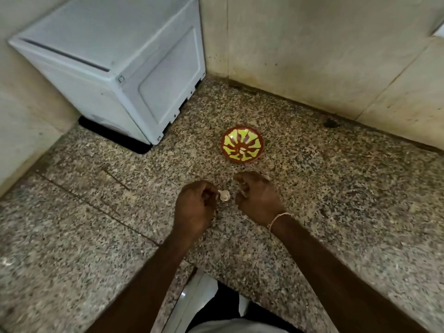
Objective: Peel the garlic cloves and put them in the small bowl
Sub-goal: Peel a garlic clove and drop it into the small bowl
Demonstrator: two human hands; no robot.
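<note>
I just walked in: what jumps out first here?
The small red bowl with its yellow-green sunburst pattern stands out on the speckled stone counter, with something pale inside. Just in front of it, the left hand and right hand flank a garlic piece. A white appliance fills the back-left corner.

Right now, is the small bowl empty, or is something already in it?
Not empty. The small bowl stands upright on the counter, and one pale piece, seemingly a peeled clove, lies near its centre.
</note>
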